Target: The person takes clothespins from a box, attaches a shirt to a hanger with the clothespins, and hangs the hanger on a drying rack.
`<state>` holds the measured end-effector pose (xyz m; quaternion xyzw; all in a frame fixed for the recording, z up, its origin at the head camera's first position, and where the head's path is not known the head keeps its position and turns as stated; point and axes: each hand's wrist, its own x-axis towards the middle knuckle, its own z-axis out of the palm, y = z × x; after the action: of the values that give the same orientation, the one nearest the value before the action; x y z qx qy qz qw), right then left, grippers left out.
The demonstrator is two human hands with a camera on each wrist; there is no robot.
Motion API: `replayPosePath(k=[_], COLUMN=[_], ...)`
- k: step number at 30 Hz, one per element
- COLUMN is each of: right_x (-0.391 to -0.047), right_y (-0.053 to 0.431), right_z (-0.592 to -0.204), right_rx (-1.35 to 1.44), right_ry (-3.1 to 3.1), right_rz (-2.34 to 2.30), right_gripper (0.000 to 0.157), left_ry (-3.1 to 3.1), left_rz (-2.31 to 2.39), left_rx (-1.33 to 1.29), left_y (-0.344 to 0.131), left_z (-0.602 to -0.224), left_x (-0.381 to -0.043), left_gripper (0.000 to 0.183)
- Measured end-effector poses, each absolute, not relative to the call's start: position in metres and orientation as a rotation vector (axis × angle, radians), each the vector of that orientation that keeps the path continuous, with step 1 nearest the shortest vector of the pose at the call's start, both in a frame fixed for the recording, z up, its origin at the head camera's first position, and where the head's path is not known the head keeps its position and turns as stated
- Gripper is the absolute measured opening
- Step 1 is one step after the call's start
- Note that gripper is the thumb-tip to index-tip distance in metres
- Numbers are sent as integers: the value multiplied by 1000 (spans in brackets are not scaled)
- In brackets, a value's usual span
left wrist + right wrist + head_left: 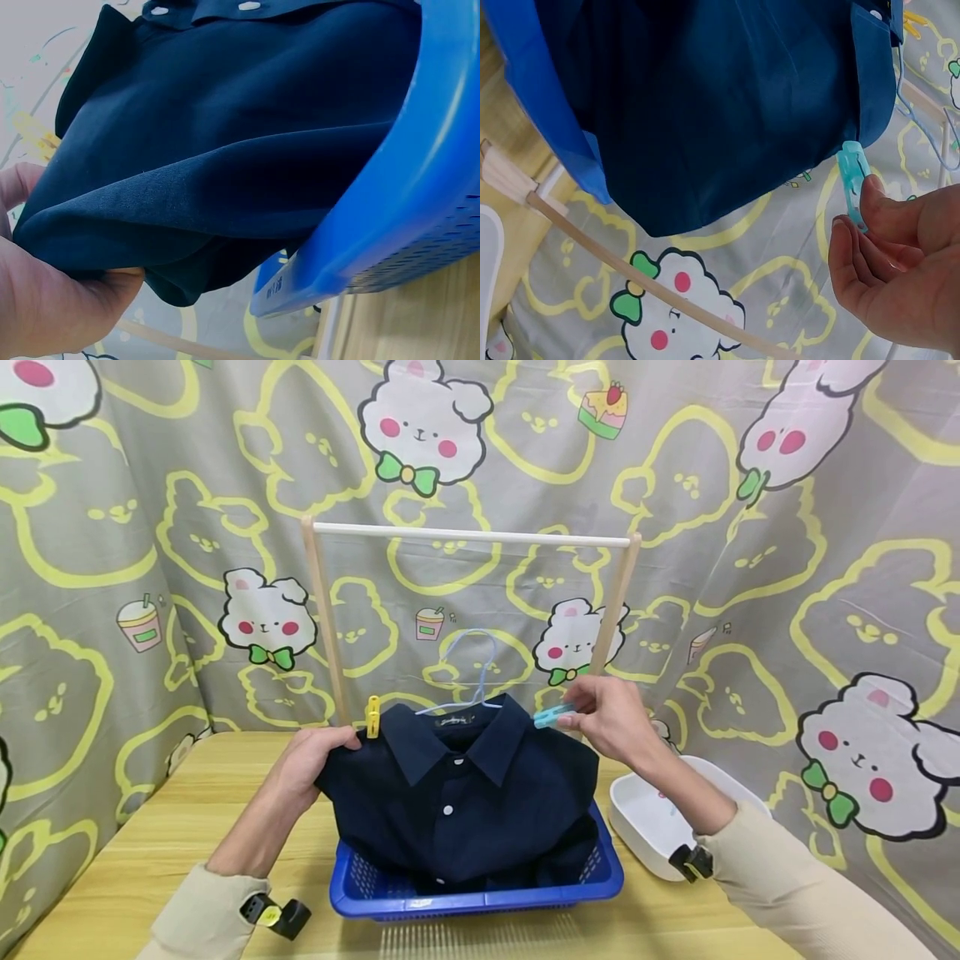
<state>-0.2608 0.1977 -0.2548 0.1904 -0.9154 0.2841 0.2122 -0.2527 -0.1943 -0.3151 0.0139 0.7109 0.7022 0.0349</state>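
In blue basket (450,905), navy shirt (487,827) has its lower part, lt-blue hanger (482,681) at collar. L hand (303,764) grips shoulder nr yellow clip (372,718); R hand (611,714) pinches turq. clip (551,717) w/ thumb & fingers, beside collar. Rack (472,535) behind.

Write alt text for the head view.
The left hand holds a navy shirt by one shoulder; the right hand pinches a turquoise clothespin near the other. A yellow clothespin and hanger show near the collar, above a blue basket.
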Motion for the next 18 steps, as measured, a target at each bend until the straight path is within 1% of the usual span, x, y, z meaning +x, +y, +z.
replayPosePath(k=[18], right_x=[-265], right_y=[182], right_z=[-239], right_rx=[577], right_ry=[-2621], right_rz=[702], right_gripper=[12], left_ry=[2174], left_rz=[2166], left_rx=[27], left_y=[-196], left_z=[-314], left_x=[-252], left_gripper=[32])
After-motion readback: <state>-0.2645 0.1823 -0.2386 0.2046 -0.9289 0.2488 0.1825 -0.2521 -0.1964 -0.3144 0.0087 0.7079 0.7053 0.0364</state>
